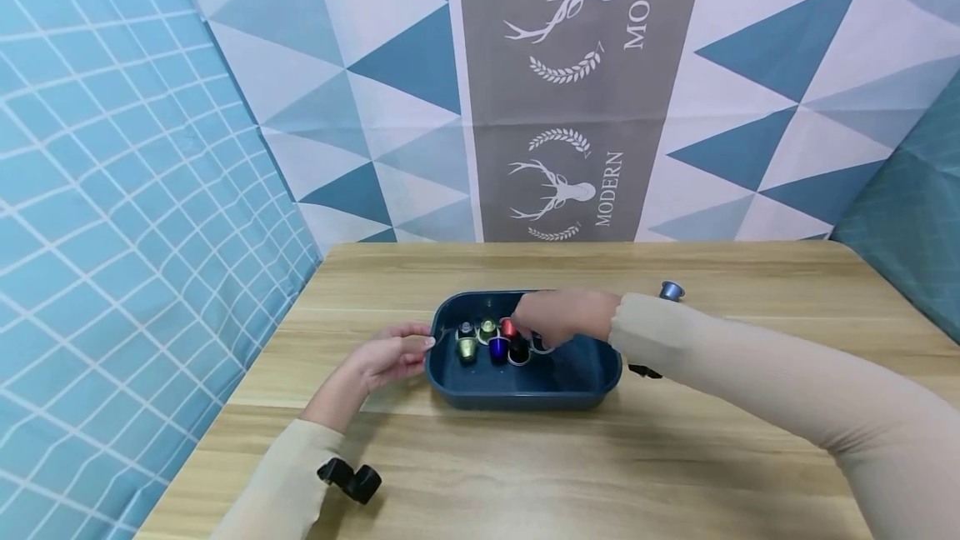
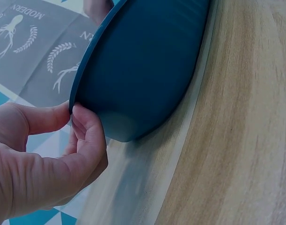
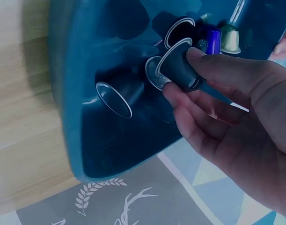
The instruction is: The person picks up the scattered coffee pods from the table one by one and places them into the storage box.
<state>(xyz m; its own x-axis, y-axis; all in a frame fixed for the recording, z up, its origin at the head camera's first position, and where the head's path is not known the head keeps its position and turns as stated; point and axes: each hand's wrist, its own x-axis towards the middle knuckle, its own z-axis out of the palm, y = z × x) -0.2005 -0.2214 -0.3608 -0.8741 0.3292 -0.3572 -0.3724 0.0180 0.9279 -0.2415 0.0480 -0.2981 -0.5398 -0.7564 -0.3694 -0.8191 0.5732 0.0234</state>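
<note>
A dark blue plastic bin (image 1: 517, 401) sits on the wooden table with several coffee capsules in it. My left hand (image 1: 390, 354) pinches the bin's left rim between thumb and fingers, as the left wrist view also shows. Inside the bin, my right hand (image 3: 241, 98) pinches a dark coffee capsule (image 3: 184, 69) by its sides. Another dark capsule (image 3: 128, 89) lies tipped on its side in the bin. Close to the held one are a silver-lidded capsule (image 3: 153, 75), a blue capsule (image 1: 498, 349), a light green capsule (image 1: 467, 350), and a red capsule (image 1: 508, 327) partly behind my fingers.
A blue-grey capsule (image 1: 672, 291) is on the table beyond the bin's right end, beside my right sleeve (image 1: 720, 357). Patterned cloth (image 1: 405, 107) hangs behind the table, and a blue checked cloth (image 1: 127, 190) borders its left side.
</note>
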